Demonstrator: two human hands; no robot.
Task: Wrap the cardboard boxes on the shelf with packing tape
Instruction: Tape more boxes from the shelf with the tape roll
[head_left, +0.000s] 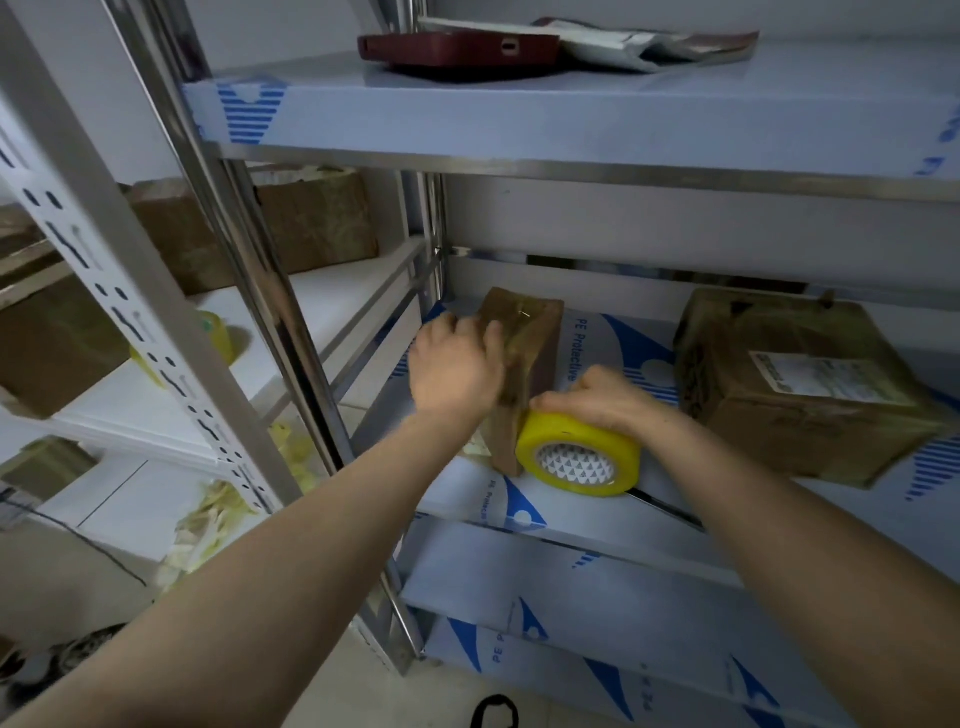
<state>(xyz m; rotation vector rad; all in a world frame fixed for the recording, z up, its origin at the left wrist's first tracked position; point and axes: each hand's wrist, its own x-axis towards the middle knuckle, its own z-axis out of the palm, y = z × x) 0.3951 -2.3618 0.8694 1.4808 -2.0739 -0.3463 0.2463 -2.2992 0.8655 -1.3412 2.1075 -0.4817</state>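
A small brown cardboard box (535, 343) stands on end on the middle shelf (613, 514). My left hand (457, 364) grips its left side near the top, fingers curled over the edge. Against the box's lower right side lies a yellow roll of packing tape (576, 457), held from above by my right hand (602, 400). A larger taped cardboard box (795, 384) with a white label sits to the right on the same shelf.
The upper shelf (571, 114) carries a dark red case (457, 49) and flat packets. The left rack holds brown boxes (311, 218), another yellow tape roll (218, 338) and tape scraps below. A steel upright (260, 291) stands between the racks.
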